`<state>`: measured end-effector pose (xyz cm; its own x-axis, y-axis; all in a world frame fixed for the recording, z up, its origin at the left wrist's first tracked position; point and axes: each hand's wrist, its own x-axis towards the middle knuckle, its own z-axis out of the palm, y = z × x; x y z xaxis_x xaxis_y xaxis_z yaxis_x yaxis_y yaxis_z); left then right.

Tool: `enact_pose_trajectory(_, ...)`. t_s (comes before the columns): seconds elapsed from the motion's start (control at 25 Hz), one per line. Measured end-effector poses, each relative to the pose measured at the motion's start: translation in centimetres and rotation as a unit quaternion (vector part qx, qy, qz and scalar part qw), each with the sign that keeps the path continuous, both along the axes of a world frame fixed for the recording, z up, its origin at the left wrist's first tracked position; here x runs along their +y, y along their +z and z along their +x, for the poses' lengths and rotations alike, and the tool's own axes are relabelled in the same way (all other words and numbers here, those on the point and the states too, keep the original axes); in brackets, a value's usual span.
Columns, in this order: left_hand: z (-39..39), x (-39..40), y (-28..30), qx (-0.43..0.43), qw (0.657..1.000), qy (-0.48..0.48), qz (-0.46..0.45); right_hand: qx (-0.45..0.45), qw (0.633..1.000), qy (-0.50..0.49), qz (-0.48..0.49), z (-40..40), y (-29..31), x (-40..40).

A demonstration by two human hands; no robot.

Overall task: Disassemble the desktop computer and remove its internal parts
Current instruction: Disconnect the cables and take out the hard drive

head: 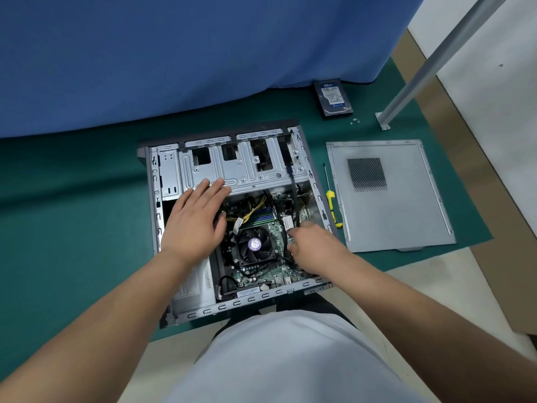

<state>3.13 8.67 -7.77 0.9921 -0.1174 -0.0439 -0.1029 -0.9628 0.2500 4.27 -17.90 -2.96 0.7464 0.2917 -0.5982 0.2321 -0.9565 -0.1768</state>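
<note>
**benchrat:** So where was the case sitting, and what was on the left?

**tinkr_92:** The computer case [232,222] lay on its side, open, on a green mat [72,228], blue cloth [174,53] hanging behind it. The left hand [194,219] was flat on it, fingers straight and together, tips resting on the edge of the silver drive cage [241,167], palm over the left part of the interior. Not gripping anything. The power supply [191,289] sat in the near-left corner, partly under that forearm.

**benchrat:** And in the middle?

**tinkr_92:** The CPU fan [254,245] sat on the motherboard [279,228], with a bundle of yellow wires [252,210] just behind it.

**benchrat:** The right hand?

**tinkr_92:** The right hand [313,248] was down in the case to the right of the fan, fingers curled around a black cable [293,193] that ran up toward the drive cage. I couldn't make out what was at the cable's lower end, since the fingers hid it.

**benchrat:** Anything outside the case?

**tinkr_92:** A yellow-handled screwdriver [331,199] lay just beside the case's right wall, then the removed side panel [389,196] flat on the mat. Farther back was the hard drive [334,97], with a few small screws [355,121] near it and a metal post [430,59] off to the right.
</note>
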Motion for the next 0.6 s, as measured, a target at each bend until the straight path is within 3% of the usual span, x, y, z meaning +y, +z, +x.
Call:
enact_pose_trajectory(0.2, -0.1, 0.1, 0.0, -0.005, 1.000, -0.002, 0.003, -0.074, 0.990, -0.064, 0.101, 0.9, -0.4, -0.8)
enact_pose_trajectory(0.6, 0.1, 0.2, -0.2, -0.014, 1.000, -0.002, 0.006, -0.170, 0.953, -0.075, 0.238, 6.9, -1.4, -0.1)
